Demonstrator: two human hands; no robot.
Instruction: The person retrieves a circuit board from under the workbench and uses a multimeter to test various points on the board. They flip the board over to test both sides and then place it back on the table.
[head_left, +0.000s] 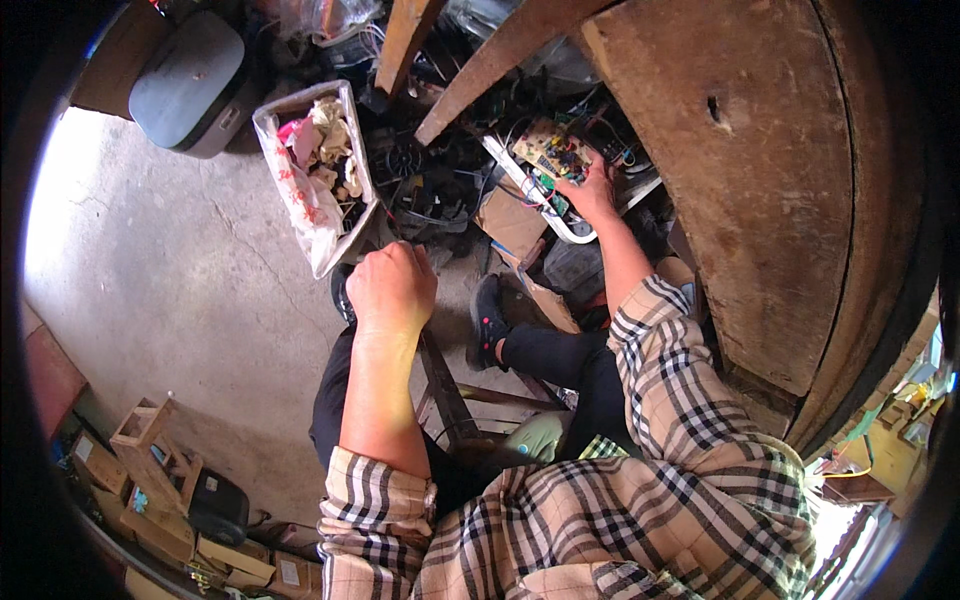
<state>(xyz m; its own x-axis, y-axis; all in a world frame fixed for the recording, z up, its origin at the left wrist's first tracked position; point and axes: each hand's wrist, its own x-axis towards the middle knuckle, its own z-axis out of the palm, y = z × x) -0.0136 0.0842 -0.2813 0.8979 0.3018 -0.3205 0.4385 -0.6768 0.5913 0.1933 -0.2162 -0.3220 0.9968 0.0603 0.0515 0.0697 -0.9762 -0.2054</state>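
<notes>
My right hand (pixel 594 192) reaches under the wooden table edge and grips the side of a tan circuit board (pixel 548 146) crowded with small parts and wires. The board lies over a white plastic frame (pixel 578 236), with green board pieces beside it. Closer to me, my left hand (pixel 392 288) is curled into a fist above my knee. Its back faces up, so whatever the fingers may hold is hidden. Just beyond this fist stands a white-lined box (pixel 366 165) holding crumpled paper and red and pink scraps.
To the right stands a brown wooden table (pixel 730 180); its legs (pixel 470 85) slant across the far clutter. A cardboard flap (pixel 512 218) and dark cables lie below the board. A grey lidded bin (pixel 188 85) stands far left, a small wooden stool (pixel 155 450) near left.
</notes>
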